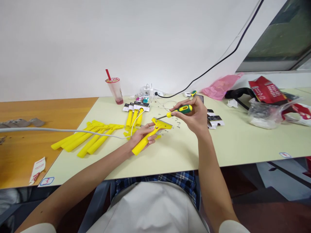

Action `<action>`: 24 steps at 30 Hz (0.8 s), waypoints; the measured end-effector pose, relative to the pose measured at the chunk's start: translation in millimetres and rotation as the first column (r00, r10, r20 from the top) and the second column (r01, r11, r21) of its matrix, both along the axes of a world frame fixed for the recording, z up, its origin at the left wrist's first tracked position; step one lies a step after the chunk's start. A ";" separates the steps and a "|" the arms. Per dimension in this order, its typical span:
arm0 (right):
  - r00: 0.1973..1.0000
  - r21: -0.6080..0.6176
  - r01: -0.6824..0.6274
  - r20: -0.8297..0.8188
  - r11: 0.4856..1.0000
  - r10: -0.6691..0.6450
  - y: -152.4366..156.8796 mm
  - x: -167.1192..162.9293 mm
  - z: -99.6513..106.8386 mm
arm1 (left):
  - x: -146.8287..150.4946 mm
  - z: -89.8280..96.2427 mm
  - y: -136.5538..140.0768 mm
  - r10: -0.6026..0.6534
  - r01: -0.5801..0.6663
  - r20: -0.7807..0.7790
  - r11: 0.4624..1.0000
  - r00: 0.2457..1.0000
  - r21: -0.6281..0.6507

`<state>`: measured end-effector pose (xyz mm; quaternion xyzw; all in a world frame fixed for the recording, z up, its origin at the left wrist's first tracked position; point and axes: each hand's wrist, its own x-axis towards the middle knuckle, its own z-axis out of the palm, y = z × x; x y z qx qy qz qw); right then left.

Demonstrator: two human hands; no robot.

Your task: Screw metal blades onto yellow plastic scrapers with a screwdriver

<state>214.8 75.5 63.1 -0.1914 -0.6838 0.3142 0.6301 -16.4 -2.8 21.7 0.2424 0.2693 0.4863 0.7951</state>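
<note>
My left hand (143, 136) is closed round a yellow scraper (145, 141), its handle pointing down toward me and a metal blade (165, 125) across its head. In my right hand (194, 116) is a green and yellow screwdriver (181, 111), held nearly level. Its shaft reaches left, and the tip is at the near-left end of the scraper's head; whether it sits in a screw is too small to tell. Small screws (178, 123) lie scattered on the table behind the scraper. Several yellow scraper bodies (97, 136) are piled to the left.
Scrapers with black cards (134, 115) lie beyond my left hand. A drink cup (115, 91) stands near the wall. Black cards (215, 120), a pink bag (220, 87) and a clear plastic bag (263, 111) lie right. A white cable (73, 130) crosses the left side.
</note>
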 end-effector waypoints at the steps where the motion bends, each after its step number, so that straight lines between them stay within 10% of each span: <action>1: 1.000 0.003 0.000 0.003 1.000 0.000 0.1 0.1 0.0 | -0.2 -0.3 0.2 0.001 -0.001 -0.003 1.000 1.000 0.001; 24: 1.000 -0.029 0.007 0.017 1.000 -0.007 -2.9 3.0 0.1 | -0.4 -7.3 1.3 -0.018 0.018 -0.065 1.000 0.998 0.013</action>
